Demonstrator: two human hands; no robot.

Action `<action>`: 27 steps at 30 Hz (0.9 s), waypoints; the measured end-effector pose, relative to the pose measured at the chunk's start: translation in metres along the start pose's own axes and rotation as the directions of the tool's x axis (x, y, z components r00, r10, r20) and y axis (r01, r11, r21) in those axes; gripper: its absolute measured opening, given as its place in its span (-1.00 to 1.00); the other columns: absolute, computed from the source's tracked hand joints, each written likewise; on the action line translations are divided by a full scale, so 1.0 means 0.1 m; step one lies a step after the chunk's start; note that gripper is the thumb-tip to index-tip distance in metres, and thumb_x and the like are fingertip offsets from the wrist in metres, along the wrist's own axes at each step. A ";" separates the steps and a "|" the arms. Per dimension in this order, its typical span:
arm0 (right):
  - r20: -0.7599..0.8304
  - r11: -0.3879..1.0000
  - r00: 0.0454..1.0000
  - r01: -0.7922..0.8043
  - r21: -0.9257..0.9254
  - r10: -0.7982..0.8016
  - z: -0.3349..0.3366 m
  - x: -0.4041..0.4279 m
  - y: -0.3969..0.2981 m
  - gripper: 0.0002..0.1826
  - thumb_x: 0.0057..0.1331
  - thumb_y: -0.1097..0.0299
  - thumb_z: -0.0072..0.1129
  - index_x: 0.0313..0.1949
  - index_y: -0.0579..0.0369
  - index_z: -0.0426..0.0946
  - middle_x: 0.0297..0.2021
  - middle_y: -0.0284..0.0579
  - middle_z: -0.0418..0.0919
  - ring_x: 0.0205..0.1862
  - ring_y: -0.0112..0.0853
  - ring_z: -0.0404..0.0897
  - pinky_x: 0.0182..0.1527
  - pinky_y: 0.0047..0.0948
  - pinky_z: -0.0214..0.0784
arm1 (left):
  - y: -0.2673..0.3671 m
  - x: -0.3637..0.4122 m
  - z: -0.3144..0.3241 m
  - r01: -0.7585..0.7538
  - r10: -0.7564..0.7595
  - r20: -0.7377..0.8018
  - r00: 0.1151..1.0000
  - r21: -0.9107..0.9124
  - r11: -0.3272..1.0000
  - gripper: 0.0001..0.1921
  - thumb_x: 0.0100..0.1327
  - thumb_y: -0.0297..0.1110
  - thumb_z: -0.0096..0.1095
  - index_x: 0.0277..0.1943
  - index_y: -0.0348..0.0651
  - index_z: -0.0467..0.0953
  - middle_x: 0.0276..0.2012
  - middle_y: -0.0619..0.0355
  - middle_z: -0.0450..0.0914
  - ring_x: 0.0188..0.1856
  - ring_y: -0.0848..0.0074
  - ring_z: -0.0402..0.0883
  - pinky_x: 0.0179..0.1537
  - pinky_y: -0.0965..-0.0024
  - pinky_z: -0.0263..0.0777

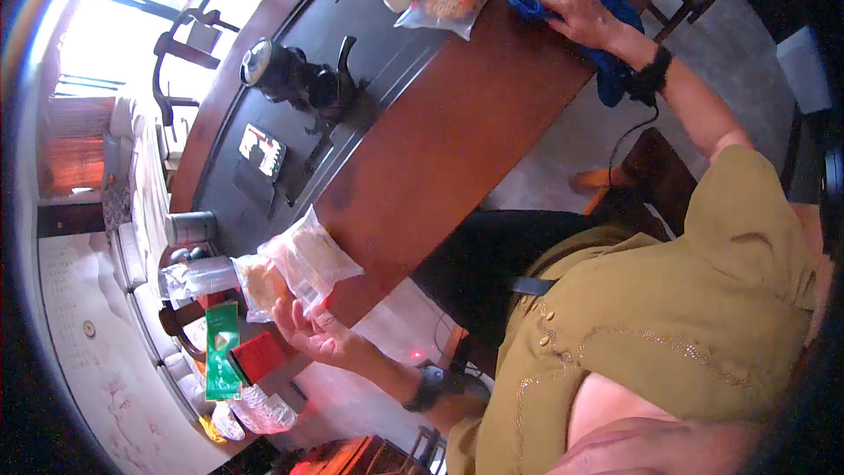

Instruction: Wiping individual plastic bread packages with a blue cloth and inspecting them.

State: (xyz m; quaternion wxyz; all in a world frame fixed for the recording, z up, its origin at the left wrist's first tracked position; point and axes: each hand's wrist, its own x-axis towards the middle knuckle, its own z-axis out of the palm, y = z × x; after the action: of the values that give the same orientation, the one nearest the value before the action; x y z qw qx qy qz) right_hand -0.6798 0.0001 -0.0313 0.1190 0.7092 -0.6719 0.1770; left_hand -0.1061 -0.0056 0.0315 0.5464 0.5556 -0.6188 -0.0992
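My right hand (583, 16) presses on a bunched blue cloth (616, 0) at the far right part of the reddish-brown wooden table (428, 158); part of the cloth hangs over the edge. At the lower left, my left hand (316, 336) is palm up with its fingers apart, beside a clear packet of pale food (313, 257) and another bag of food (260, 280). Whether its fingertips touch the packets, I cannot tell. A clear packet with orange-brown food (452, 0) rests left of the cloth.
The black inset of the table holds a dark figurine (313, 82), a small card-like item (262, 150) and a grey canister (191, 227). A plastic-wrapped stack of cups (198, 277), a green packet (223, 349) and a red box (257, 356) are at the lower left. Chairs (175, 56) stand around.
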 end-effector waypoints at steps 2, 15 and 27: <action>-0.063 0.996 0.997 -0.039 -0.080 0.034 0.10 0.06 0.31 -0.52 0.19 0.42 0.21 0.13 0.17 0.44 0.17 -0.01 0.40 0.25 -0.02 0.34 0.31 -0.11 0.20 | 0.17 0.03 0.23 0.017 0.013 0.176 0.984 -0.172 0.985 -0.49 0.32 -0.46 0.17 0.31 -0.27 0.29 0.26 0.08 0.38 0.16 0.31 0.45 0.12 0.34 0.40; 0.303 0.998 0.952 -0.050 0.026 0.040 -0.53 0.93 0.54 -0.56 0.23 0.07 0.23 -0.02 0.09 0.58 -0.15 0.10 0.58 -0.01 -0.03 0.57 0.04 -0.08 0.42 | 0.92 -0.06 1.66 0.280 0.107 0.762 0.639 -0.360 0.890 -0.51 0.31 -0.55 0.19 0.29 -0.25 0.33 0.18 0.04 0.46 0.13 0.39 0.53 0.06 0.39 0.49; -0.147 0.943 0.979 -0.086 0.320 0.139 -0.10 2.36 0.13 -0.70 0.36 0.11 0.08 -0.09 0.05 0.52 -0.19 -0.15 0.57 -0.27 -0.28 0.51 -0.11 -0.34 0.38 | 0.88 0.18 3.12 0.829 -0.069 0.950 0.306 -0.230 0.509 -0.27 0.39 -0.04 0.18 0.41 -0.23 0.03 0.18 -0.05 0.36 0.01 0.33 0.56 -0.10 0.30 0.60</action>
State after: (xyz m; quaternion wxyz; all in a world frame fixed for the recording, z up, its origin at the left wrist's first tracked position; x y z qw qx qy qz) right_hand -0.6855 -0.2120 0.0741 0.0510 0.6619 -0.6627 0.3464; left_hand -0.3986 -0.1395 -0.0138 0.2620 0.3327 -0.4994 -0.7558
